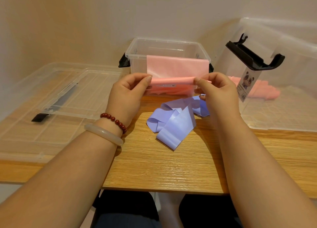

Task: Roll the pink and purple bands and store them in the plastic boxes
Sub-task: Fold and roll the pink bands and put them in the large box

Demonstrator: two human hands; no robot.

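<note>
pink band (177, 66): thin, limp, stretchy; best taken at both edges
left hand (127, 93): pinched on left edge
right hand (217, 92): pinched on right edge

The pink band (177, 66) is coloured a plain, soft pink, and the same pink is seen on the rolled bands (260, 90) inside the large box (283, 111), whose walls are clear and colourless. The purple band (173, 123) is coloured a pale, glossy lilac. The small box (137, 56) is moulded in clear plastic and fitted with 2 black latches (123, 62). A black handle (253, 58) and a label (247, 81) printed with a black-and-white panda are carried on the large box. The desk (154, 167) is patterned in light wood grain. The lid (51, 99) is clear, with a black strip (40, 117). A dark red bead bracelet (114, 119) and a milky white bangle (104, 133) are worn.
</note>
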